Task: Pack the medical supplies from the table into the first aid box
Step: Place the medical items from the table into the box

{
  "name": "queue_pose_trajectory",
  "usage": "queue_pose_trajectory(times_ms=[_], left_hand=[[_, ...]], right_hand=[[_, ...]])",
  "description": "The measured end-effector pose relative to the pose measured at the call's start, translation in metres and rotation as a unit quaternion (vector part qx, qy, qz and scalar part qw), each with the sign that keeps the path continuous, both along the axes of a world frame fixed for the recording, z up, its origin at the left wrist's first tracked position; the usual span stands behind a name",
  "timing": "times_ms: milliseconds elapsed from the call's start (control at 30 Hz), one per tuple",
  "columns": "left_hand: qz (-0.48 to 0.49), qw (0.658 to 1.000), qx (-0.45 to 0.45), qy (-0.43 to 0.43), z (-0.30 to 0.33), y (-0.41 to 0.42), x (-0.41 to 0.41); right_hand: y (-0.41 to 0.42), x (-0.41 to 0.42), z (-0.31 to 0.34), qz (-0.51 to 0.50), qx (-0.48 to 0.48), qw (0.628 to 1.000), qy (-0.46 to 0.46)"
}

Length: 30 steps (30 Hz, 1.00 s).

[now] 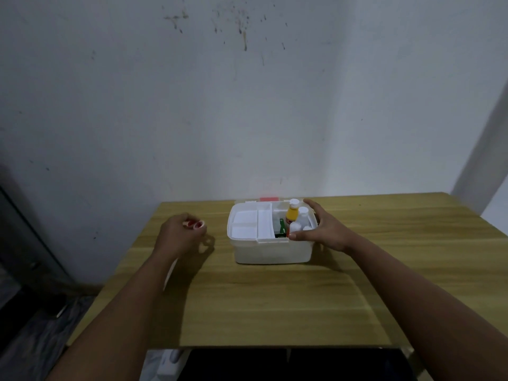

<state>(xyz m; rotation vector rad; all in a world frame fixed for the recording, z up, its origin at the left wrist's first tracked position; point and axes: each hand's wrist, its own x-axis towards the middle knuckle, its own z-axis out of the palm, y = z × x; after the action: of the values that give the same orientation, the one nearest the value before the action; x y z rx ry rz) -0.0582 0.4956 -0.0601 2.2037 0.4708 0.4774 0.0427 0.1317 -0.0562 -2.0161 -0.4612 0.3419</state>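
A white first aid box (270,251) stands open on the wooden table (261,298). A white compartment tray (251,222) fills its left side. On its right side stand an orange bottle (292,214) and white bottles (302,215), beside a green packet (281,228). My right hand (320,225) grips the box's right rim, thumb on the front edge. My left hand (178,235) hovers left of the box, fingers closed on a small red and white item (194,224), perhaps a tape roll.
The box's lid with a red patch (269,199) lies behind the box near the stained white wall (247,105). A dark object (16,229) stands on the floor at the left. The table's near edge (275,346) is close to me.
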Motion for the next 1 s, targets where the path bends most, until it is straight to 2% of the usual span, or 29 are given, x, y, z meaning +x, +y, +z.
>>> queue_pose_trajectory(times_ms=[100,333,400,567,867,1000], left_hand=[[-0.056,0.996,-0.029,-0.055,0.031,-0.029,-0.009],[-0.169,0.977,0.113,-0.068,0.049,-0.096,-0.022],[-0.171,0.97,0.165,-0.05,0.045,-0.105,-0.021],[-0.147,0.968,0.204,0.014,0.054,-0.106,-0.013],[-0.136,0.963,0.229,0.038,0.054,-0.105,-0.007],[-0.14,0.967,0.209,0.04,0.055,-0.104,-0.003]], right_hand=[[0.0,0.0,0.001,-0.004,-0.004,1.0,-0.001],[-0.001,-0.003,0.004,-0.004,0.001,1.0,0.003],[-0.001,-0.004,0.005,-0.004,-0.002,1.0,0.004],[0.0,-0.004,0.006,-0.003,-0.002,1.0,0.005],[0.0,-0.003,0.004,-0.001,-0.008,1.0,-0.001],[0.0,-0.002,0.004,-0.002,-0.007,1.0,0.0]])
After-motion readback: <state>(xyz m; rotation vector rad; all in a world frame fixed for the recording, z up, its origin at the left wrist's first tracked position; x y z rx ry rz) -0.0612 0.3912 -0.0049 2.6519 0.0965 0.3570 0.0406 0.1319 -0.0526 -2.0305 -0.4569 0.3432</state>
